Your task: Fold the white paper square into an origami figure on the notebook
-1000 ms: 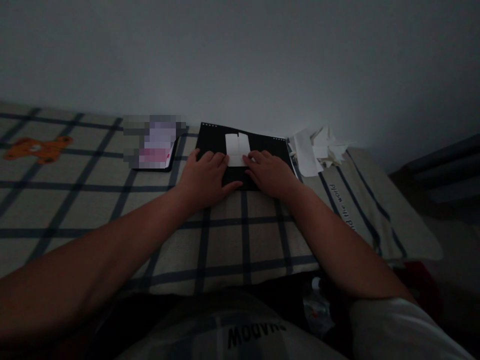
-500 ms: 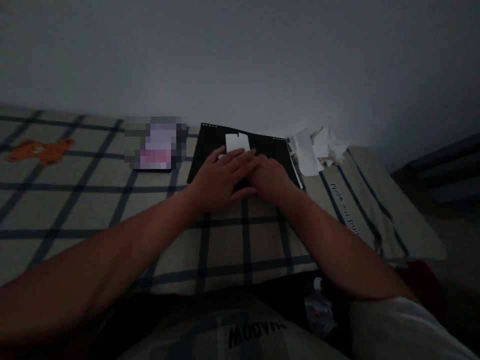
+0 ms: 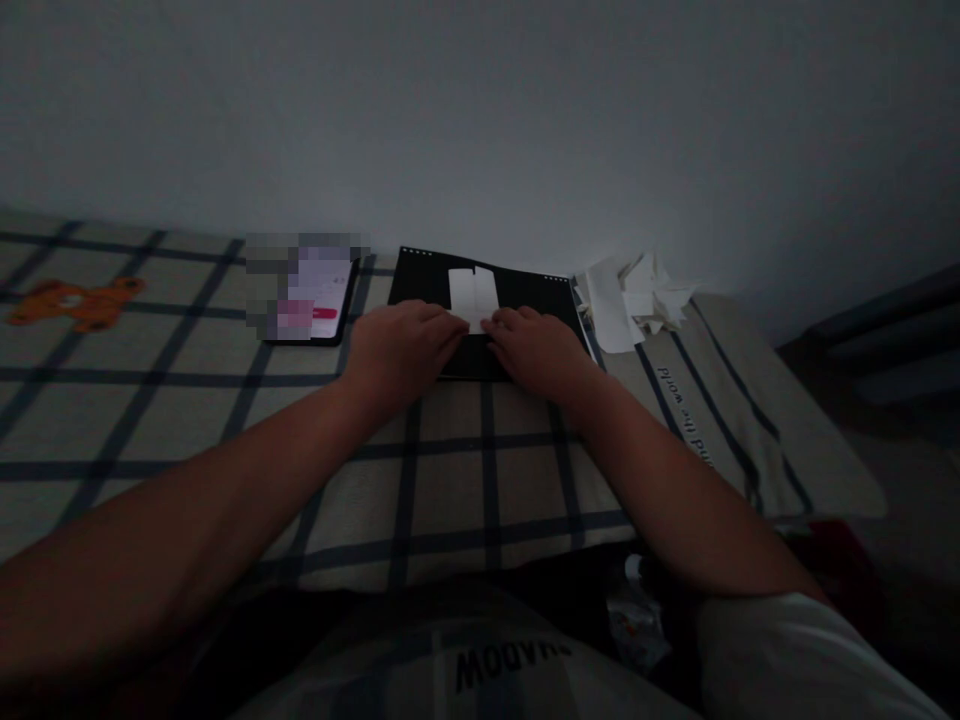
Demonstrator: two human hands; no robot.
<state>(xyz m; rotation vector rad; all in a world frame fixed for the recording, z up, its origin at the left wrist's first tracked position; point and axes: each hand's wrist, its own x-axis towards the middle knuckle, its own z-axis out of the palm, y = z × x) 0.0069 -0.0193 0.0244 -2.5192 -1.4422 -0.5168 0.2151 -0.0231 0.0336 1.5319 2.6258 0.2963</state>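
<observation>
A small piece of white paper (image 3: 474, 292) lies on a black notebook cover (image 3: 532, 292) with punched holes along its far edge. The paper has a crease down its middle and a small slit at the top. My left hand (image 3: 405, 345) is closed, its fingertips at the paper's lower left corner. At the lower right corner, the bent fingers of my right hand (image 3: 538, 348) press together on the paper. The undersides of both sets of fingers are hidden.
A phone (image 3: 319, 290) with a lit, partly blurred screen lies to the left. Further left is an orange cut-out shape (image 3: 79, 303). Torn white paper scraps (image 3: 637, 295) are heaped on the right of the checked cloth (image 3: 450, 480). A plain wall rises behind.
My left hand has come off my right hand and moved left and down. Both hands now sit apart at the paper's lower corners, and more of the paper shows.
</observation>
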